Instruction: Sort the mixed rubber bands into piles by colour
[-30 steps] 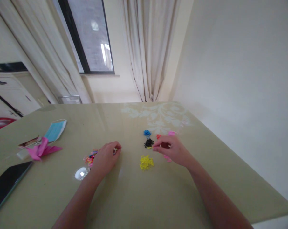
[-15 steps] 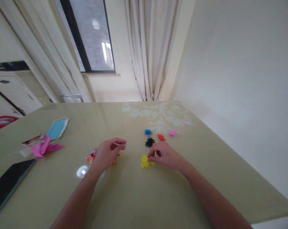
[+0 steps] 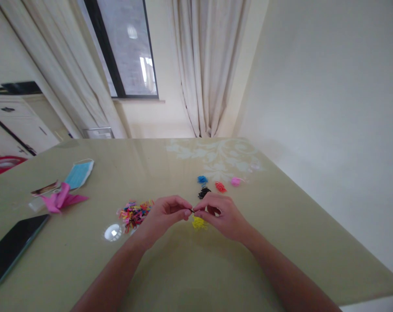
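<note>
My left hand [image 3: 164,215] and my right hand [image 3: 228,216] meet fingertip to fingertip over the table. Between them both pinch a thin, dark rubber band [image 3: 192,211], mostly covered by the fingers. Just below my right fingertips lies a pile of yellow bands [image 3: 199,224]. Behind that hand, partly hidden, is a pile of black bands [image 3: 203,191]. Farther back sit small piles of blue bands [image 3: 202,179], red bands [image 3: 220,186] and pink bands [image 3: 236,181]. A mixed-colour pile of bands [image 3: 133,216] spreads beside my left hand, which covers part of it.
At the left of the table [image 3: 190,277] are a dark phone [image 3: 16,247], a pink folded-paper shape [image 3: 62,199] and a blue face mask [image 3: 79,174]. A shiny round spot [image 3: 113,232] shows near the mixed pile. A white wall [image 3: 329,108] borders the right side.
My left hand has moved right, away from the mixed pile, and now meets my right hand. The right hand has shifted slightly up off the yellow pile. A dark band now shows between them.
</note>
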The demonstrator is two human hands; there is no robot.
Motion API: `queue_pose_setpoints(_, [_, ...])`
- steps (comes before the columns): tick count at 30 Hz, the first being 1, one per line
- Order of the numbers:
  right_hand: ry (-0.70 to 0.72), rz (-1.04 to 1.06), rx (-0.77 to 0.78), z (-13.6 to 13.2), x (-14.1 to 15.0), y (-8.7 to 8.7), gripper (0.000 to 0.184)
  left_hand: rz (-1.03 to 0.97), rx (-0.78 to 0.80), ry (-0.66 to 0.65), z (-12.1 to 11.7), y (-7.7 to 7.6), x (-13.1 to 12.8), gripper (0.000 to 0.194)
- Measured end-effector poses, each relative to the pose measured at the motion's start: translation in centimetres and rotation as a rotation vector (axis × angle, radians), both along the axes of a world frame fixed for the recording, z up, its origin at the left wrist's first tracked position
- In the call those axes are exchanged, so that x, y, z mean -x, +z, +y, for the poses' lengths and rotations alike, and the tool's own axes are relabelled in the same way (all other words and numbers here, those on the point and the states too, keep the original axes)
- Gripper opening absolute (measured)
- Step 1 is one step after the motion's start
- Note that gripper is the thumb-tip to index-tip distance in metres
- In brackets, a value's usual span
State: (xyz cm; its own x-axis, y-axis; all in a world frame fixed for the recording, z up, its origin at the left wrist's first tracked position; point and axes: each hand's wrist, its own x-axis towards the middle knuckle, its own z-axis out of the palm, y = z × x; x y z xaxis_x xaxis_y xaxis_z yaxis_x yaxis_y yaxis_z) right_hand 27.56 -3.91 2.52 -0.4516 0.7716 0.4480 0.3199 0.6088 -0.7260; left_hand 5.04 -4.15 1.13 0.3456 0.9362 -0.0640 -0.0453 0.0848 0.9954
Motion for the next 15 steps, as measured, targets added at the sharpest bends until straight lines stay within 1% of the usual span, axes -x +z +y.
queue_pose_setpoints(3, [-0.005,0.002,0.007,0.2,-0.3,-0.1,0.028,-0.014,0.005,0.023,-0.1,0.2,-0.2,0.031])
queue_pose_setpoints(6, [-0.003,0.005,0.002,0.3,-0.6,-0.1,0.022,-0.018,0.006,0.024,-0.2,0.4,-0.3,0.03])
queue_pose_setpoints(9, [-0.024,0.04,0.011,0.4,-1.0,0.3,0.02,0.029,-0.041,0.009,-0.1,0.5,-0.2,0.03])
queue_pose_setpoints(10, [-0.038,0.067,0.023,0.4,-1.1,0.4,0.02,0.077,-0.077,0.011,0.0,0.4,0.0,0.031])
queue_pose_setpoints(12, [-0.075,0.155,0.054,0.6,-1.5,0.8,0.021,0.26,-0.182,0.059,0.3,0.3,0.4,0.029])
queue_pose_setpoints(15, [-0.119,0.315,0.099,0.8,-2.2,1.4,0.026,0.613,-0.387,0.209,1.0,0.0,1.4,0.024])
